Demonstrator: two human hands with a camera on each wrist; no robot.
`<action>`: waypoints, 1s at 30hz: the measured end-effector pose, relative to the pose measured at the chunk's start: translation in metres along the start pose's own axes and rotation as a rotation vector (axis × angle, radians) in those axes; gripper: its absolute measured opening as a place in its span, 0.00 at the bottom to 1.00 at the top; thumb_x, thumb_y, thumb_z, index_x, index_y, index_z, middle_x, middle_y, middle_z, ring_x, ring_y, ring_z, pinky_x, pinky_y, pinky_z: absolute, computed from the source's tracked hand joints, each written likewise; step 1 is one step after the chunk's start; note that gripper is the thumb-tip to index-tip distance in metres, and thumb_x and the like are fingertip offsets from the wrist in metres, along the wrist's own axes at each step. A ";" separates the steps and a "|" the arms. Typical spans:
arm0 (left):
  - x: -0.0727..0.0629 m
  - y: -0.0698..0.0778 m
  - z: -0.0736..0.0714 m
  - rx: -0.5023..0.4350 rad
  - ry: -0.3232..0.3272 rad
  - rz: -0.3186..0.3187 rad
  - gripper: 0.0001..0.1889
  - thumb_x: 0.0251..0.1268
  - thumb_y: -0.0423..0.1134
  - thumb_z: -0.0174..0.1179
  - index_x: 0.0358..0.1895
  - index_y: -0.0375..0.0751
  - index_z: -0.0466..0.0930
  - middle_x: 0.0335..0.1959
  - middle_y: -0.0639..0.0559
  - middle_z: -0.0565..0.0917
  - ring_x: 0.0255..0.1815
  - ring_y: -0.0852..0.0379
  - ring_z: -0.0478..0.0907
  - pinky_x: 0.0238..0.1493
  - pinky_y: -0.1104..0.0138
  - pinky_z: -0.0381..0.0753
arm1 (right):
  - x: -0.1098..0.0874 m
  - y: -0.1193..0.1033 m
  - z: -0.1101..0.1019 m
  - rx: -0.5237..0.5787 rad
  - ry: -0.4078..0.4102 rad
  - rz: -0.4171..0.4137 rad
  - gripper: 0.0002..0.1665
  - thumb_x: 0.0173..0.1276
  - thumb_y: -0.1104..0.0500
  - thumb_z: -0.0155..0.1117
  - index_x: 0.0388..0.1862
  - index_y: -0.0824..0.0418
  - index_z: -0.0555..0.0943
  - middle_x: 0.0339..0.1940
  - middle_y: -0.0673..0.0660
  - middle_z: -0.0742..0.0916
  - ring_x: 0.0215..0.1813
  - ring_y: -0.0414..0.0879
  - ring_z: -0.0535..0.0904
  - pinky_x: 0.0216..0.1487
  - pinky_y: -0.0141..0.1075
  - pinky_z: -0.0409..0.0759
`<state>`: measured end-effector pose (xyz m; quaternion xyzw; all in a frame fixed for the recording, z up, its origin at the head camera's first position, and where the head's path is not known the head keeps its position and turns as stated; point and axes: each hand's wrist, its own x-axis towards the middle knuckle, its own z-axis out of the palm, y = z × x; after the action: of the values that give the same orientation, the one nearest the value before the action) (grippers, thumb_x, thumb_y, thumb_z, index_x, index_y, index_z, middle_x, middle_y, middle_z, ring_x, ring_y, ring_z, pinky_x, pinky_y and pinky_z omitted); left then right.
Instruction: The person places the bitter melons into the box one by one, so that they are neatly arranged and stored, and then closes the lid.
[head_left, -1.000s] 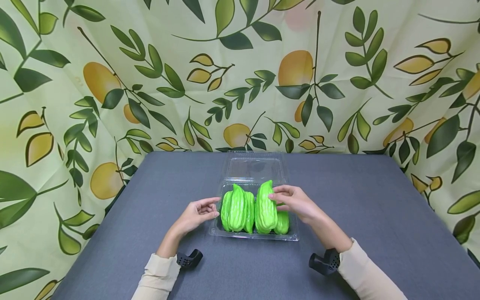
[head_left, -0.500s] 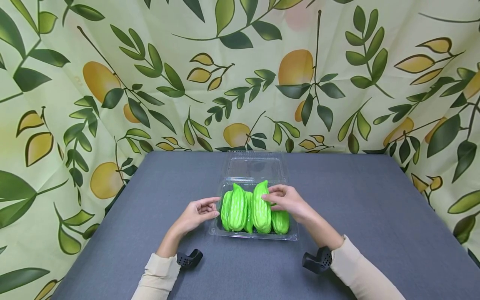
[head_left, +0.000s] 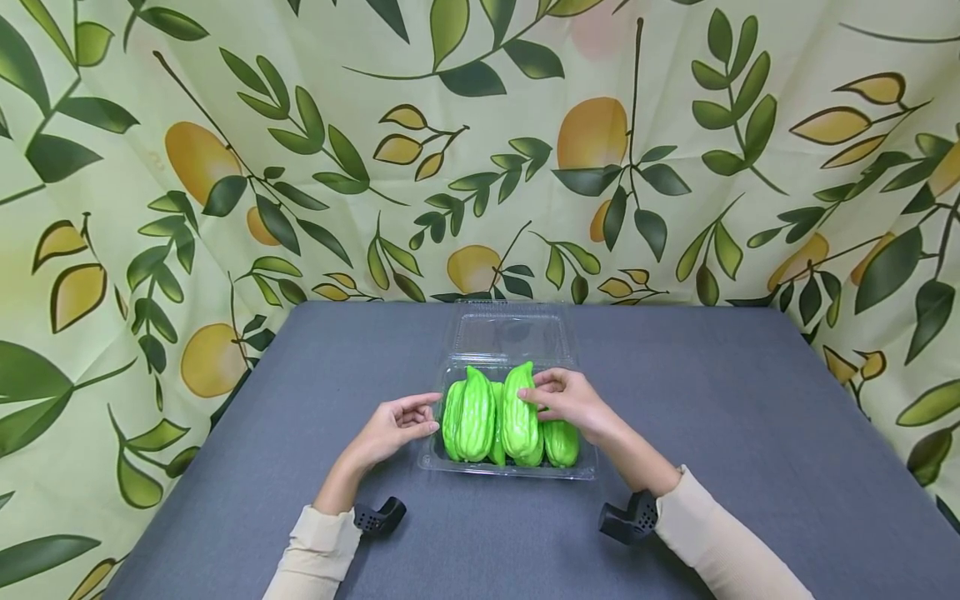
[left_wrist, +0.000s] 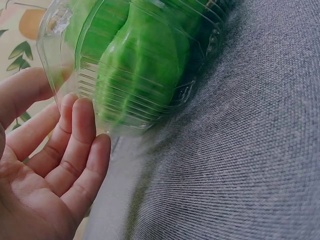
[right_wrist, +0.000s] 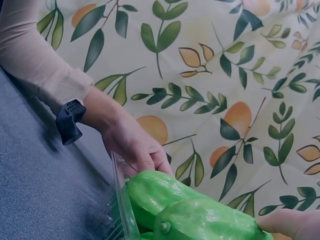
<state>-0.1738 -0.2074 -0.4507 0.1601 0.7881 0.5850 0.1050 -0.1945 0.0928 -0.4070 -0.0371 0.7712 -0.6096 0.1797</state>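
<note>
A hinged clear plastic container (head_left: 510,472) holds several bright green bitter melons, lined up side by side. At its left edge my left hand (head_left: 397,419) holds the rim; through the clear wall in the left wrist view a fingertip (left_wrist: 62,76) shows. My right hand (head_left: 570,400) pinches a bitter melon (head_left: 520,417) near its upper right side. That melon lies raised over another one in the middle. Left of it rests a second bitter melon (head_left: 476,421), while a further bitter melon (head_left: 561,444) sits at the right end. The right hand's lower fingers are partly hidden.
The container's lid (head_left: 510,335) lies folded back toward the far side. Everything stands on a grey cloth-covered table (head_left: 675,375). A leaf-patterned curtain (head_left: 480,150) hangs behind it. Black wrist cameras (head_left: 628,518) sit below both hands.
My right hand has moved left with the bitter melon, from beside the right-end melon to the middle of the row, uncovering more of that melon. The left hand has stayed still.
</note>
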 end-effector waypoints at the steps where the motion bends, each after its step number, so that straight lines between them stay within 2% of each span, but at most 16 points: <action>1: 0.000 0.000 0.000 0.001 0.000 0.003 0.26 0.62 0.29 0.61 0.62 0.21 0.68 0.36 0.55 0.78 0.37 0.72 0.76 0.40 0.79 0.78 | 0.000 0.000 0.000 -0.004 0.001 0.001 0.32 0.65 0.57 0.65 0.60 0.76 0.68 0.45 0.63 0.81 0.36 0.43 0.81 0.47 0.39 0.86; 8: 0.000 0.001 0.001 0.000 0.003 -0.011 0.26 0.62 0.29 0.61 0.62 0.21 0.68 0.39 0.40 0.79 0.36 0.72 0.76 0.40 0.79 0.78 | -0.002 -0.002 0.003 -0.034 0.015 0.006 0.30 0.66 0.56 0.64 0.58 0.76 0.70 0.45 0.64 0.82 0.35 0.43 0.80 0.46 0.40 0.86; 12: 0.000 0.002 0.001 0.003 0.004 -0.008 0.26 0.62 0.28 0.61 0.62 0.20 0.68 0.39 0.38 0.79 0.36 0.72 0.76 0.39 0.79 0.78 | -0.002 -0.003 0.005 -0.029 0.024 0.009 0.26 0.69 0.58 0.61 0.57 0.75 0.70 0.42 0.63 0.81 0.35 0.42 0.80 0.45 0.40 0.86; 15: 0.000 0.002 0.001 0.005 0.001 -0.007 0.26 0.62 0.29 0.61 0.62 0.21 0.68 0.39 0.40 0.79 0.36 0.72 0.76 0.39 0.79 0.78 | -0.002 -0.002 0.005 -0.030 0.020 0.002 0.24 0.70 0.60 0.59 0.58 0.76 0.70 0.41 0.63 0.81 0.34 0.41 0.80 0.46 0.40 0.86; 21: 0.001 0.001 0.003 -0.001 -0.001 -0.008 0.27 0.62 0.31 0.62 0.63 0.22 0.68 0.36 0.52 0.79 0.37 0.72 0.76 0.40 0.79 0.78 | -0.003 0.000 0.002 -0.001 0.035 0.007 0.23 0.69 0.63 0.60 0.57 0.76 0.71 0.41 0.63 0.82 0.34 0.42 0.82 0.45 0.39 0.87; 25: 0.003 0.001 0.005 -0.018 -0.006 -0.007 0.28 0.62 0.34 0.63 0.63 0.22 0.68 0.37 0.53 0.79 0.37 0.72 0.77 0.40 0.79 0.78 | -0.005 0.001 -0.005 0.010 0.050 0.004 0.24 0.69 0.63 0.59 0.58 0.77 0.70 0.44 0.64 0.82 0.35 0.42 0.83 0.46 0.39 0.86; 30: 0.004 0.003 0.008 -0.008 0.003 -0.004 0.27 0.62 0.31 0.62 0.63 0.22 0.68 0.36 0.55 0.78 0.37 0.72 0.77 0.40 0.79 0.78 | -0.007 0.004 -0.020 0.033 0.082 -0.019 0.25 0.69 0.63 0.59 0.59 0.78 0.69 0.46 0.66 0.83 0.37 0.43 0.84 0.46 0.38 0.86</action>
<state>-0.1740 -0.1981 -0.4506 0.1573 0.7864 0.5879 0.1058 -0.1932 0.1144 -0.4056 -0.0165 0.7673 -0.6250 0.1428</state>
